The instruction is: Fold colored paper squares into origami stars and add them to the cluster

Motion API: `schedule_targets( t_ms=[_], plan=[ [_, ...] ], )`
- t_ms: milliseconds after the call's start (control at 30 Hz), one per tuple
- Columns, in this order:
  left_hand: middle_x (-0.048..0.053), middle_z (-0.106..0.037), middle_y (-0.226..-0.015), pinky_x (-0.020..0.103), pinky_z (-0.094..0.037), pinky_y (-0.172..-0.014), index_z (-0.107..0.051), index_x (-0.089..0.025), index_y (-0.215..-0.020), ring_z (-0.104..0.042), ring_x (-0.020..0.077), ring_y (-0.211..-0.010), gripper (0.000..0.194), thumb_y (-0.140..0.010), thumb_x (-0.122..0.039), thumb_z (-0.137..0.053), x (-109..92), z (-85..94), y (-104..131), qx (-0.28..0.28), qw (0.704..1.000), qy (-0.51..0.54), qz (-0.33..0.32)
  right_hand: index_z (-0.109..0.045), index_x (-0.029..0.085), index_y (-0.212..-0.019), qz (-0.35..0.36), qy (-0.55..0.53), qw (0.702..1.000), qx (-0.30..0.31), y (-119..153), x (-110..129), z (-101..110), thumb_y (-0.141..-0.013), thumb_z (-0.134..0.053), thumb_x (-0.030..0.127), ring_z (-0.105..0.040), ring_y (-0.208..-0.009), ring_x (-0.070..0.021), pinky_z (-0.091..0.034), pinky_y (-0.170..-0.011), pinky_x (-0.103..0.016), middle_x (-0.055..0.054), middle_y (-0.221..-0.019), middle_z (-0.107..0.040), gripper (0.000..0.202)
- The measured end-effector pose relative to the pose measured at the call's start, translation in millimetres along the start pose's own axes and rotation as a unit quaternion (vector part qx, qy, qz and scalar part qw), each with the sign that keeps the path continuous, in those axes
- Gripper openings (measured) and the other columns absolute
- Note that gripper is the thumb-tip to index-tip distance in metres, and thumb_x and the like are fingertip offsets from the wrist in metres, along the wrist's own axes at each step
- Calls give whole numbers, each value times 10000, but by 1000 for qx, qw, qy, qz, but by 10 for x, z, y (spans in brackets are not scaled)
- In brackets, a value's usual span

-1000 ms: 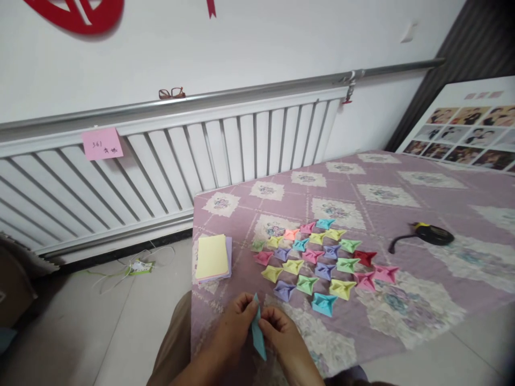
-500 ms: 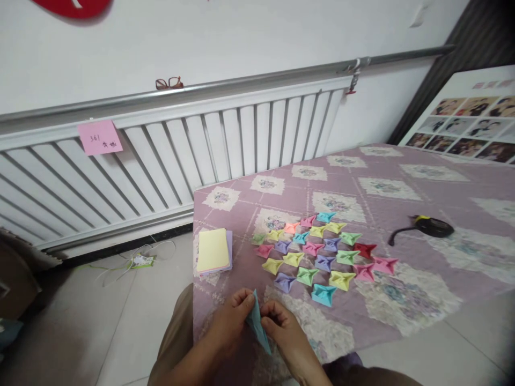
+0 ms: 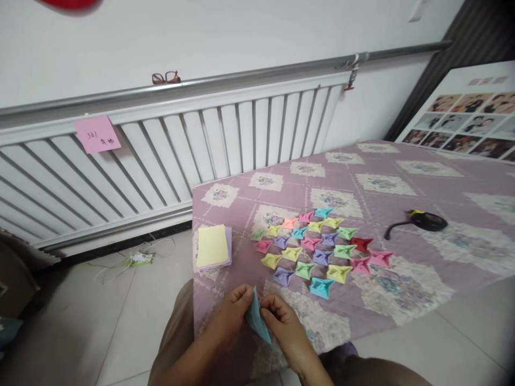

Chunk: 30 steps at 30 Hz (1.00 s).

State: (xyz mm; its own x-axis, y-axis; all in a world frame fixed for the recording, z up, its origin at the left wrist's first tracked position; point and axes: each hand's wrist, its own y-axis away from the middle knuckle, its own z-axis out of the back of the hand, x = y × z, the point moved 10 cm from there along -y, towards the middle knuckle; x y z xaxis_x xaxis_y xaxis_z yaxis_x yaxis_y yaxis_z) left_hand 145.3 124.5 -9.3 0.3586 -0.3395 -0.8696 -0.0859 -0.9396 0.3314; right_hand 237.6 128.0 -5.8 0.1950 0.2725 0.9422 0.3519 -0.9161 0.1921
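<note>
A folded sheet of blue paper [image 3: 258, 320] is held upright between my two hands, over the near edge of the table. My left hand [image 3: 236, 313] pinches it from the left, thumb near its top corner. On the other side my right hand [image 3: 280, 323] is closed with thumb and fingertips on the paper's right face. Beyond the hands lie several rows of small folded paper boats [image 3: 306, 269] in blue, yellow, green, pink, purple, orange and red. Left of them sits a stack of square coloured paper [image 3: 213, 246] with a yellow sheet on top.
A purple patterned cloth [image 3: 281, 201] covers the table. A black and yellow object with a strap [image 3: 428, 220] lies at the right. Behind the table runs a white radiator [image 3: 229, 142] with a pink note [image 3: 97, 134] on it. Glasses [image 3: 166, 78] rest on the pipe above. A photo board [image 3: 462, 115] leans at far right.
The blue paper has opened a little wider between my hands, its face now showing broader. My view has shifted slightly; the boats and the paper stack have stayed in place.
</note>
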Motion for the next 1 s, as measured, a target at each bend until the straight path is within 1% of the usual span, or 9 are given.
schedule_targets(
  t_ms=[167, 267, 467, 567, 700, 867, 967, 1000],
  plan=[
    [-86, -367, -580, 218, -265, -520, -458, -185, -687, -296, 80, -540, 438, -701, -556, -691, -1, 71, -21, -23, 1000, -6, -6, -459, 222, -709, 43, 59, 997, -22, 7, 53, -17, -745, -600, 288, -409, -617, -116, -358, -571, -223, 66, -652, -419, 160],
    [-85, -376, -585, 220, -275, -523, -465, -183, -691, -311, 80, -541, 418, -703, -530, -698, 21, 102, -22, -34, 999, -3, 2, -447, 227, -707, 54, 91, 994, -13, 34, 67, -67, -775, -550, 278, -407, -614, -120, -361, -567, -227, 62, -656, -409, 134],
    [-73, -429, -607, 226, -315, -559, -492, -173, -696, -359, 86, -572, 402, -675, -499, -727, 46, 116, -29, -41, 999, 20, 10, -522, 220, -733, 84, 159, 984, 13, 62, 118, -135, -806, -491, 266, -489, -683, -146, -404, -637, -249, 30, -711, -496, 91],
    [-77, -432, -606, 224, -316, -563, -500, -174, -695, -369, 86, -573, 407, -653, -497, -743, 49, 140, -34, -51, 998, 21, 13, -564, 215, -757, 100, 197, 975, 20, 60, 152, -149, -824, -471, 253, -523, -726, -157, -417, -675, -258, 12, -750, -541, 120],
    [-81, -435, -596, 220, -302, -547, -502, -176, -688, -365, 79, -558, 410, -651, -504, -746, 45, 158, -35, -48, 999, 6, 21, -617, 217, -826, 128, 253, 958, 43, 74, 194, -194, -851, -422, 218, -554, -791, -167, -422, -736, -273, -10, -814, -585, 197],
    [-86, -420, -583, 217, -299, -530, -494, -179, -688, -346, 77, -547, 408, -638, -484, -760, 54, 205, -46, -52, 998, 15, 33, -637, 215, -863, 151, 292, 942, 74, 85, 218, -255, -790, -406, 117, -570, -828, -173, -425, -763, -282, -28, -850, -607, 261],
    [-82, -426, -599, 218, -319, -549, -494, -178, -695, -368, 80, -563, 406, -637, -483, -756, 58, 228, -64, -51, 998, 15, 34, -632, 205, -840, 157, 313, 933, 88, 83, 215, -279, -796, -421, 127, -573, -831, -181, -431, -752, -285, -41, -847, -600, 229],
    [-74, -446, -623, 220, -336, -571, -507, -177, -723, -394, 85, -585, 401, -658, -501, -734, 66, 226, -68, -43, 998, -8, 39, -627, 203, -832, 158, 319, 930, 87, 80, 213, -271, -801, -426, 131, -575, -833, -182, -431, -751, -285, -43, -851, -600, 216]
  ],
)
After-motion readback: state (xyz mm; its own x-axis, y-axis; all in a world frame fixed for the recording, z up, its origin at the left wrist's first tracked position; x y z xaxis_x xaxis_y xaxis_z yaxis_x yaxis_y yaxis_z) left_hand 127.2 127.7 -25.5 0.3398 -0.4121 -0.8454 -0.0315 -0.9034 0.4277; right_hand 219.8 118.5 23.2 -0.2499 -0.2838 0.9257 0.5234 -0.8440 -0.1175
